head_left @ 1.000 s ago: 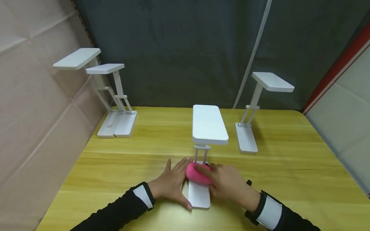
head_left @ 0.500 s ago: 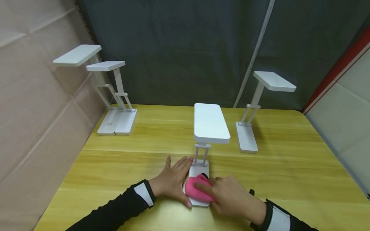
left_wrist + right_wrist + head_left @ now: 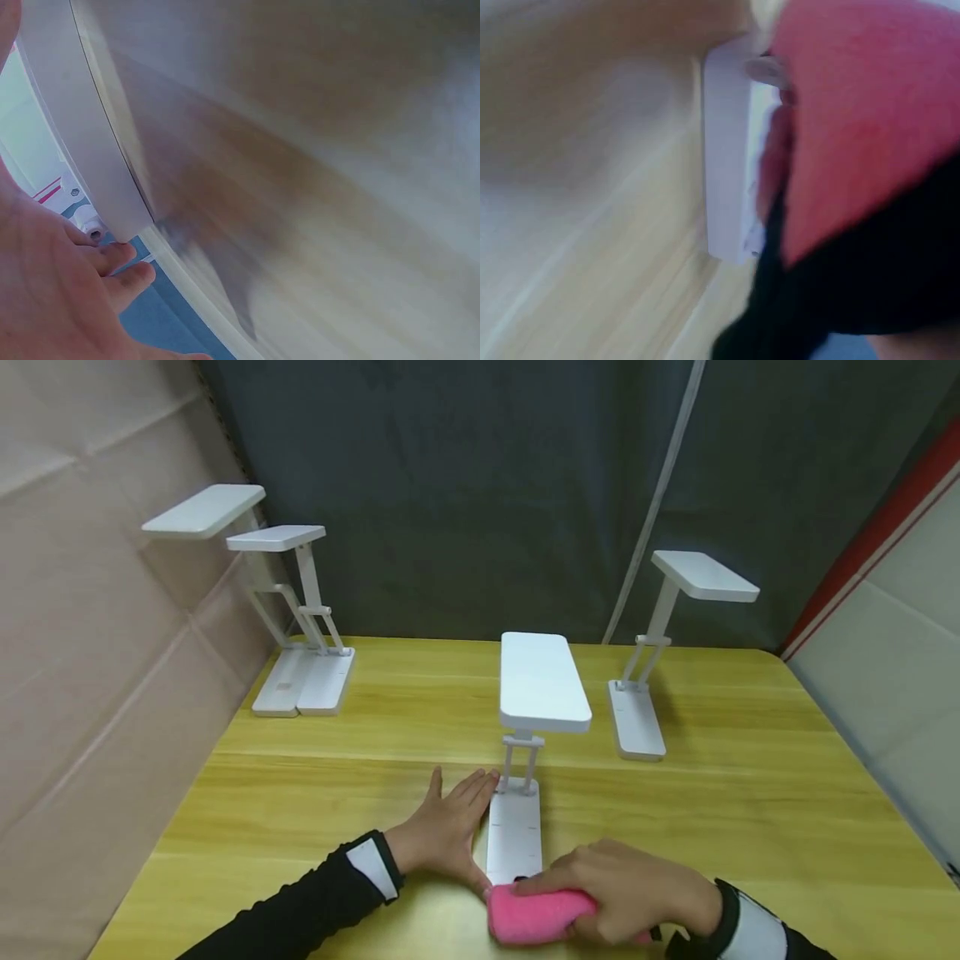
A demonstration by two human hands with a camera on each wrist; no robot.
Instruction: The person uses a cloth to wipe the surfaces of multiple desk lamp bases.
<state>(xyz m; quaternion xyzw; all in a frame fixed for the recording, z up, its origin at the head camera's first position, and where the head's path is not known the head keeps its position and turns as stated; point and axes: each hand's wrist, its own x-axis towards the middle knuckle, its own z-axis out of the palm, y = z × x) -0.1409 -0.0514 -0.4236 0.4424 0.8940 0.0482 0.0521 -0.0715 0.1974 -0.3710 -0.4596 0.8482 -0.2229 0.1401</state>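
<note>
A white folding desk lamp (image 3: 543, 683) stands at the middle front of the table, its flat head raised over a narrow base (image 3: 514, 831). My left hand (image 3: 446, 828) is spread along the base's left side, fingertips near the hinge and thumb at the near corner. In the left wrist view, fingers (image 3: 120, 285) lie straight beside the white base edge (image 3: 90, 120). My right hand (image 3: 626, 889) grips a pink fuzzy pad (image 3: 536, 917) with black trim, index finger laid along its top. The pad covers the base's near end. In the right wrist view the pad (image 3: 870, 97) hides most of the base.
Two more white lamps (image 3: 206, 512) (image 3: 277, 537) stand side by side at the back left, near a pale side wall (image 3: 112, 652). Another white lamp (image 3: 705, 577) is at the back right. A dark curtain (image 3: 450, 502) hangs behind the wooden table (image 3: 360, 735).
My right hand has drawn the pink pad toward me along the lamp base, from near the hinge to the near end, uncovering the base's top. The left hand has stayed in place.
</note>
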